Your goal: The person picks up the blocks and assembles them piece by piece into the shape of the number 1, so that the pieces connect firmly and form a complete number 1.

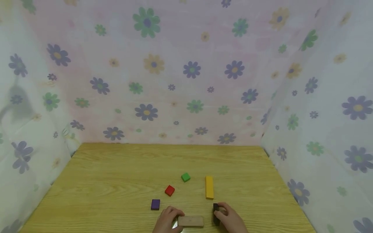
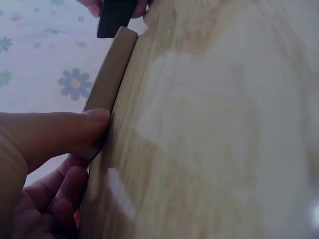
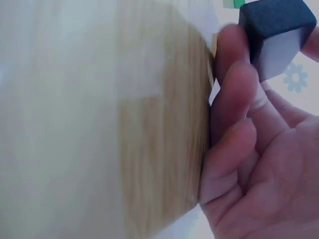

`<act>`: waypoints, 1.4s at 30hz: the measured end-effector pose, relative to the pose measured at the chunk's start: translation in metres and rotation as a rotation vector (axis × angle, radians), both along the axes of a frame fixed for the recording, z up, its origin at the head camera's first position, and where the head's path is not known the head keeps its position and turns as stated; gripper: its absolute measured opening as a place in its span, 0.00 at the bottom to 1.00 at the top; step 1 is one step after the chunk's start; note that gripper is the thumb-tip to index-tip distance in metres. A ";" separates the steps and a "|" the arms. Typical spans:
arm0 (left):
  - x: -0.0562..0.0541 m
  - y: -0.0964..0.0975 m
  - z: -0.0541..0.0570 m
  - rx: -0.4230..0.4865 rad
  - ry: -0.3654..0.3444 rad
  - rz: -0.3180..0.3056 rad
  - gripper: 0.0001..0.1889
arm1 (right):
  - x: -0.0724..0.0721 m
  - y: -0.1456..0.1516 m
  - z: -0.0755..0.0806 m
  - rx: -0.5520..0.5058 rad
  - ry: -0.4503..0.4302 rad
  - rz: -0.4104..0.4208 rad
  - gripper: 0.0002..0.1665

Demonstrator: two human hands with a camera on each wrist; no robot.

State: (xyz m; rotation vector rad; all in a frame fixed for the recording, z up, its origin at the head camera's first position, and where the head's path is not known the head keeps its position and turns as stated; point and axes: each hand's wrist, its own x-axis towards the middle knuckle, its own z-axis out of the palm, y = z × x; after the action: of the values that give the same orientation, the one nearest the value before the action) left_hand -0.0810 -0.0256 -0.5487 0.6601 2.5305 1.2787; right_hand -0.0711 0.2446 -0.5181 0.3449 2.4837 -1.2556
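Near the front of the table, my left hand [image 1: 168, 220] pinches the left end of a plain wooden block [image 1: 190, 221] that lies flat and crosswise. The left wrist view shows the thumb [image 2: 75, 130] on the near side of that wooden block [image 2: 110, 74], low against the tabletop. To the right, my right hand [image 1: 231, 218] grips a black block [image 1: 216, 215] between thumb and fingers. In the right wrist view the black block [image 3: 279, 22] sits at the fingertips, its end face toward the camera. A small gap separates the two blocks in the head view.
A yellow oblong block [image 1: 209, 187] lies beyond the black one. Small green [image 1: 185, 177], red [image 1: 169, 190] and purple [image 1: 155, 204] blocks form a slanting row to the left. Flower-patterned cloth [image 1: 175, 81] surrounds the wooden table [image 1: 122, 168] at the back and sides.
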 end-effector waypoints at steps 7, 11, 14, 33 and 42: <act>-0.002 -0.006 0.002 0.031 -0.074 -0.030 0.16 | -0.007 -0.015 0.000 -0.194 0.019 0.024 0.40; -0.003 -0.010 0.002 0.049 -0.099 -0.030 0.16 | -0.010 -0.026 0.000 -0.264 0.036 0.020 0.37; -0.005 -0.012 0.002 0.077 -0.135 -0.025 0.15 | -0.012 -0.033 -0.002 -0.295 0.060 0.020 0.35; -0.006 -0.001 0.010 0.059 -0.196 0.064 0.13 | -0.020 -0.054 0.005 -0.129 0.089 -0.007 0.41; -0.005 0.003 0.007 0.036 -0.159 0.059 0.13 | -0.024 -0.065 0.006 -0.062 0.085 -0.028 0.40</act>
State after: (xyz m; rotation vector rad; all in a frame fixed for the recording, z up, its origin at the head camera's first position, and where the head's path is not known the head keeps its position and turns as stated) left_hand -0.0856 -0.0227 -0.5420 0.4743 2.4200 1.3417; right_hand -0.0956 0.1791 -0.5117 0.3181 2.5113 -1.3829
